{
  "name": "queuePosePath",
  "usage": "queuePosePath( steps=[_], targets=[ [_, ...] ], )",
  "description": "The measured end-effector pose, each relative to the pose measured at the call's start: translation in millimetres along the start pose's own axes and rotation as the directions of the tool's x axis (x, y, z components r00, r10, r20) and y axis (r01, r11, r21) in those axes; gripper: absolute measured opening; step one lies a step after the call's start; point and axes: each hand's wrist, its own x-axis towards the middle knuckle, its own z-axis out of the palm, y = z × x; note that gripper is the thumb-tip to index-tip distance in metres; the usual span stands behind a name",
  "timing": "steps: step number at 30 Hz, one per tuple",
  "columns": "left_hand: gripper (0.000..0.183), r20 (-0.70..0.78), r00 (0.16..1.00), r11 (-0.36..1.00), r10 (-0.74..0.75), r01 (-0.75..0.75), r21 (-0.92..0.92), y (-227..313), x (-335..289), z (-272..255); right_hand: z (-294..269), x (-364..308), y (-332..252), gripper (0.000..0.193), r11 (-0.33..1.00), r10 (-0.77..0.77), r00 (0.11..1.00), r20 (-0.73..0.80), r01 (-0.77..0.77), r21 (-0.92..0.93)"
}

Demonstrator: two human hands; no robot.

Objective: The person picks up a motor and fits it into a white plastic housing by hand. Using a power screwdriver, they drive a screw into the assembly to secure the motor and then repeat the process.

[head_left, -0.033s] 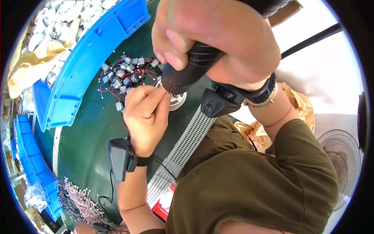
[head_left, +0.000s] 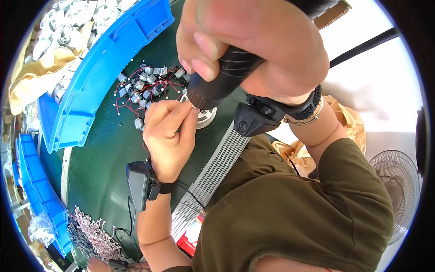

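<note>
My right hand (head_left: 272, 50) is wrapped round a black electric screwdriver (head_left: 217, 84), which tilts down to the left. The driver's nose points at a round white plastic part (head_left: 207, 119) on the green work surface and hides much of it. Beside the nose, the thumb and forefinger of my left hand (head_left: 171, 129) are pinched together. What they hold is too small and covered to make out. Left of the driver lies a heap of small grey motors (head_left: 147, 86) with red and black wires.
A blue bin (head_left: 106, 59) with white plastic parts stands at the upper left, a second blue bin (head_left: 41, 186) at the left. Bundled wires (head_left: 95, 233) lie lower left, near another person's hand (head_left: 97, 265). A perforated metal strip (head_left: 213, 170) edges the green surface (head_left: 99, 181).
</note>
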Motion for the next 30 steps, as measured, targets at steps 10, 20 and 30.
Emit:
queuePosePath(
  steps=[10, 20, 30],
  targets=[
    [0.014, -0.037, 0.999, 1.0, 0.013, -0.012, 0.017, -1, -3, 2, 0, -2, 14, 0.022, 0.992, -0.086, 0.993, -0.076, 0.092, 0.089],
    [0.015, -0.086, 0.996, 0.999, -0.016, 0.012, -0.045, -3, -7, 4, 2, 2, 32, 0.01, 0.919, -0.389, 0.921, -0.027, 0.386, -0.075],
    [0.029, 0.006, 0.992, 0.989, -0.128, 0.127, 0.077, 7, -6, 2, 1, 4, 34, 0.012, 0.985, -0.145, 0.97, -0.197, 0.122, -0.125]
  ],
)
